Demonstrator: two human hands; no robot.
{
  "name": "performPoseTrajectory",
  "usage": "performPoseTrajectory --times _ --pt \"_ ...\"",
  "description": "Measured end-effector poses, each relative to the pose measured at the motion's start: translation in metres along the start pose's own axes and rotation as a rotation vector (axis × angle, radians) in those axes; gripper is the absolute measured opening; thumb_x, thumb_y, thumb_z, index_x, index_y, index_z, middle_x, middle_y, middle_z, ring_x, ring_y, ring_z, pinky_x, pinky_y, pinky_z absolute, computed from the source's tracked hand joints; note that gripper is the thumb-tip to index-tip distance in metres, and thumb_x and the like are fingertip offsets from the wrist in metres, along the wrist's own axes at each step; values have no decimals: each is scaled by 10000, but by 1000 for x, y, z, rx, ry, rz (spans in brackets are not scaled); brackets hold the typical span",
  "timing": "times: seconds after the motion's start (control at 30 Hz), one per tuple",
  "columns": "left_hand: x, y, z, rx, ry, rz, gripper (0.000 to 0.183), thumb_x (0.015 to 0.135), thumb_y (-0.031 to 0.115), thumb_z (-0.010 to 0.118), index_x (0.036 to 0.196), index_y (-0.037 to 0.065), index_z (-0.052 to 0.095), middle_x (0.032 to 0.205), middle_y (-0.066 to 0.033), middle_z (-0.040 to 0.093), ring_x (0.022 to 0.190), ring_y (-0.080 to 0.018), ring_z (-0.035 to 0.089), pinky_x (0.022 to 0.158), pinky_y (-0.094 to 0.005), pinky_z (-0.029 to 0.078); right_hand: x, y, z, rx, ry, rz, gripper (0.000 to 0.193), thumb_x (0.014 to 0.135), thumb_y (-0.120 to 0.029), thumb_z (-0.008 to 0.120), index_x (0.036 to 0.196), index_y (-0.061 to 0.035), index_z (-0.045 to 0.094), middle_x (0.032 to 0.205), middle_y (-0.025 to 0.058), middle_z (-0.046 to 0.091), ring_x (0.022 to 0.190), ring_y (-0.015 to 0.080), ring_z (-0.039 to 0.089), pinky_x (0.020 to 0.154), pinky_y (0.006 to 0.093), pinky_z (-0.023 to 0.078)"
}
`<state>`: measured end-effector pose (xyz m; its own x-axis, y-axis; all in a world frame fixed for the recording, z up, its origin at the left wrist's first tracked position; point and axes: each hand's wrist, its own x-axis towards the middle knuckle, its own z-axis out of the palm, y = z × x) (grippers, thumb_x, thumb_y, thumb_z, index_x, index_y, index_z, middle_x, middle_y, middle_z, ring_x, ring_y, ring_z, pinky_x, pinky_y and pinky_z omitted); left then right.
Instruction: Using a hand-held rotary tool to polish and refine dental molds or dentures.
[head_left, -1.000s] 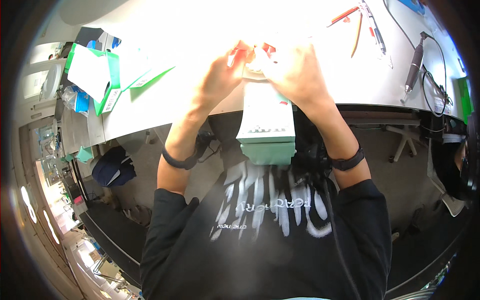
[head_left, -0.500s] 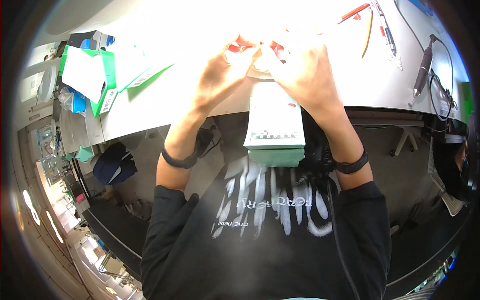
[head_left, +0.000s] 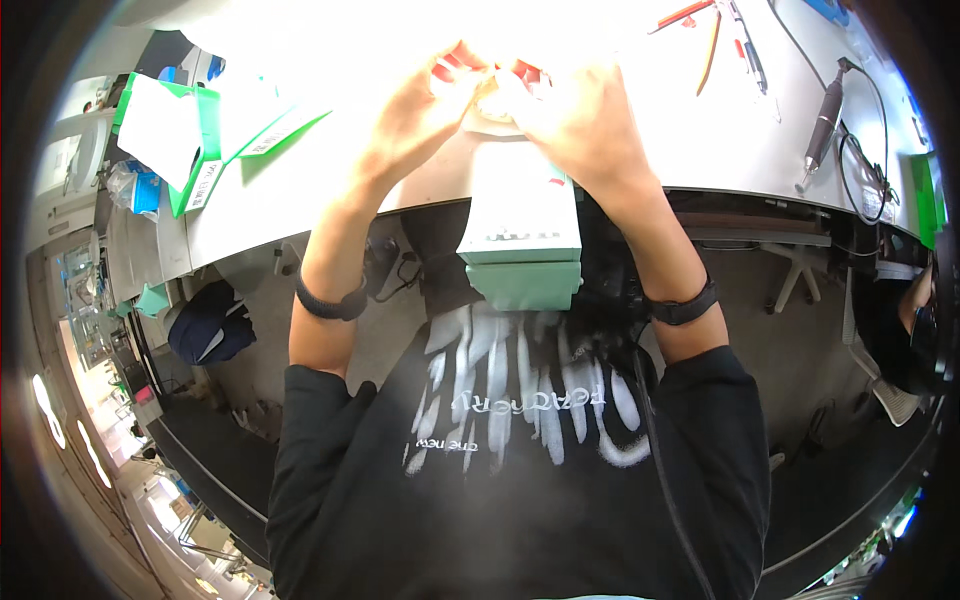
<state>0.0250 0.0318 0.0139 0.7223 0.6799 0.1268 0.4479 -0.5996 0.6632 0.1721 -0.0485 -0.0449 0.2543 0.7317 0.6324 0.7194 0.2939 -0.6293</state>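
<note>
Over the white table, my left hand [head_left: 415, 125] and my right hand [head_left: 585, 130] meet with fingertips close together. Both are closed in a pinch on something small, which strong glare washes out. A pale, cream-coloured piece [head_left: 490, 112] shows just below the fingertips; whether either hand grips it I cannot tell. Between my wrists, a mint-green box-shaped block [head_left: 520, 285] with a whitish top juts over the table's near edge toward my chest.
On the right lie a dark pen-shaped handpiece [head_left: 825, 125] with a coiled cable, an orange slim tool [head_left: 709, 55], a red one [head_left: 682, 16] and pens [head_left: 750, 45]. Green-and-white cartons [head_left: 205, 150] stand at the left. A blue object [head_left: 146, 192] in plastic is beside them.
The whole view has shifted, so everything appears a little farther left and higher. My hands stay together in much the same pinch.
</note>
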Motion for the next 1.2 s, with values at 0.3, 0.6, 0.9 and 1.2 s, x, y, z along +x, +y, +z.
performPoseTrajectory --times 0.3,0.6,0.9,1.2 --pt "-3 -4 -2 -1 -19 47 99 909 110 587 920 27 639 814 -40 666 800 -100 598 747 -252 474 3 -14 -3 7 -157 53 270 762 -238 689 782 21 614 761 164 593 681 335 556 664 416 459" --pt "-2 -28 -13 -166 -68 107 164 880 160 631 960 20 656 820 -31 678 792 -69 598 732 -230 478 -2 4 22 -11 117 -244 72 730 -50 650 735 17 623 631 92 576 531 207 526 546 349 431" --pt "-15 5 -15 -659 40 36 120 850 96 666 947 27 657 920 -85 687 876 -144 634 800 -260 478 -24 39 -31 -260 130 299 137 824 -28 507 857 63 605 848 178 637 809 309 609 737 372 468" --pt "-42 -8 32 -1598 -190 20 182 885 67 599 1036 -29 571 1015 -105 585 1002 -199 593 908 -312 470 -29 62 -84 -507 114 320 356 879 -148 604 1158 44 494 1099 187 594 1056 254 566 936 349 418"
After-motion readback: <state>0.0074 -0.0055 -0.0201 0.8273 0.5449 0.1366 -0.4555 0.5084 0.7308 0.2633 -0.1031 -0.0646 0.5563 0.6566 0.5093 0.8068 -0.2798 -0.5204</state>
